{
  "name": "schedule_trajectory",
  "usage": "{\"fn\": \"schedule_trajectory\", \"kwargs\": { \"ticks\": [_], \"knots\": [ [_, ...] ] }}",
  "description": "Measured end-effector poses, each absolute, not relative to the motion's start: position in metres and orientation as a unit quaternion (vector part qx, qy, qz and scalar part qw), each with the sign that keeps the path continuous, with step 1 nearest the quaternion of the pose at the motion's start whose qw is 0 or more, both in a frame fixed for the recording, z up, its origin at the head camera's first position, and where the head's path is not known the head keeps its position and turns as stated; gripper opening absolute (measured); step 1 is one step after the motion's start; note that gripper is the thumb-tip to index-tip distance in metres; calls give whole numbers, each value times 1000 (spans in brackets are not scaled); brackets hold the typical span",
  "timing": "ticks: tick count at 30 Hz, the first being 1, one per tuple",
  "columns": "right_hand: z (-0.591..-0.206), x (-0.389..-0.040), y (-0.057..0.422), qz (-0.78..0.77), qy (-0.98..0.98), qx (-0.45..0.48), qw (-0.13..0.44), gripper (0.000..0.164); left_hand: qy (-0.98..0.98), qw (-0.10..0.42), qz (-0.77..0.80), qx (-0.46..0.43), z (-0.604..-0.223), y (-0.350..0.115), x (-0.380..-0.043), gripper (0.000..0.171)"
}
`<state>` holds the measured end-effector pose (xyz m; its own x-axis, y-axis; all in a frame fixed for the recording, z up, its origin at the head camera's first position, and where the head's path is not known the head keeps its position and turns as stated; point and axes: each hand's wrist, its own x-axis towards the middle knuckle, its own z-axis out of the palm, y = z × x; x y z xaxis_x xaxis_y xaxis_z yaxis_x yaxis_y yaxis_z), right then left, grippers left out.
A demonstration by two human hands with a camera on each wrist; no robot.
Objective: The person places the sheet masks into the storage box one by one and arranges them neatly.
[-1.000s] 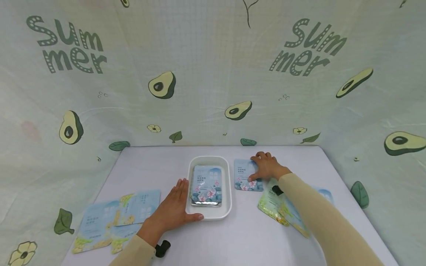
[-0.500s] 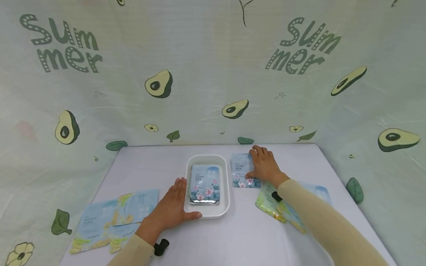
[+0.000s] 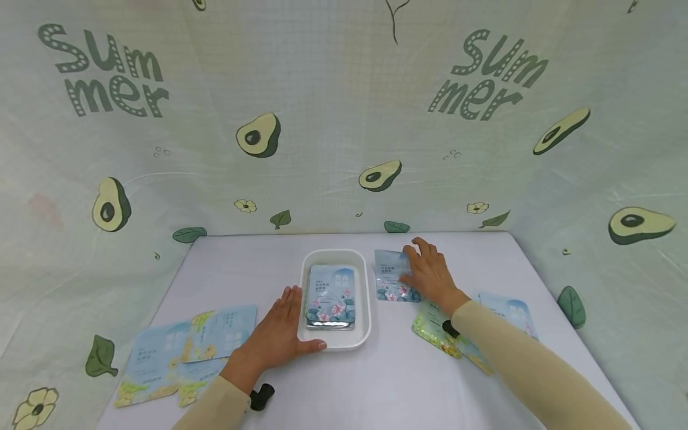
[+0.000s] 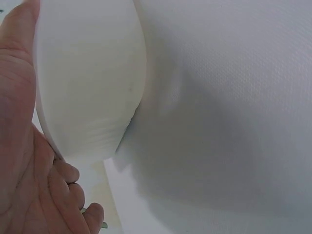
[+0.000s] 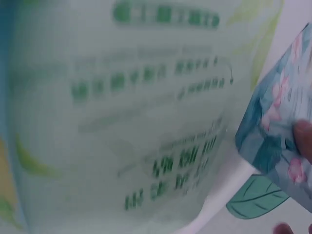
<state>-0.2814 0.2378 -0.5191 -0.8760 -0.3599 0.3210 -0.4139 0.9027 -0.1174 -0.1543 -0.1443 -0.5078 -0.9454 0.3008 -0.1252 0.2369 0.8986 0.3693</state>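
My right hand (image 3: 432,275) pinches a blue sheet-mask sachet (image 3: 389,278) with pink flowers, to the right of the white tray (image 3: 368,316). The sachet buckles under the grip, and in the right wrist view the thumb lies on its printed face (image 5: 280,131). Inside the tray lies a matching blue sachet (image 3: 331,295), with a silvery edge showing beneath it. Fingers extended, my left hand (image 3: 276,331) rests against the tray's left side, its thumb along the near edge. The left wrist view shows the tray's outer wall (image 4: 92,78) close to this hand.
Several blue sachets with yellow print (image 3: 153,358) overlap on the left of the white table (image 3: 344,394). Under the right forearm lie a green sachet (image 3: 432,331) and a blue sachet (image 3: 507,310). A patterned curtain (image 3: 322,119) hangs behind the table.
The right hand's sachet, flat before, is now bent upward near the fingers, and that hand has shifted slightly. The left hand keeps its place at the tray.
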Motion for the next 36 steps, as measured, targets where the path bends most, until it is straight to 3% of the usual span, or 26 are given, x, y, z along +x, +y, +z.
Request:
{"fn": "schedule_trajectory", "kwargs": {
  "ticks": [4,8,12,19,30,36],
  "knots": [
    [-521,-275,237,174,-953,208,133,61,970,87,178,138,-508,-144,-154,134],
    [-518,-273,235,238,-944,207,101,64,970,88,177,138,-510,-145,-155,135],
    [-512,-274,231,297,-942,151,50,72,970,90,175,141,-510,-146,-155,136],
    [-501,-279,234,390,-918,72,-16,56,970,89,177,143,-508,-146,-154,135],
    [-500,-282,237,402,-915,36,6,49,971,90,173,140,-508,-146,-154,134],
    [-503,-285,239,425,-904,39,-30,53,970,94,176,139,-507,-144,-154,134]
  ]
}}
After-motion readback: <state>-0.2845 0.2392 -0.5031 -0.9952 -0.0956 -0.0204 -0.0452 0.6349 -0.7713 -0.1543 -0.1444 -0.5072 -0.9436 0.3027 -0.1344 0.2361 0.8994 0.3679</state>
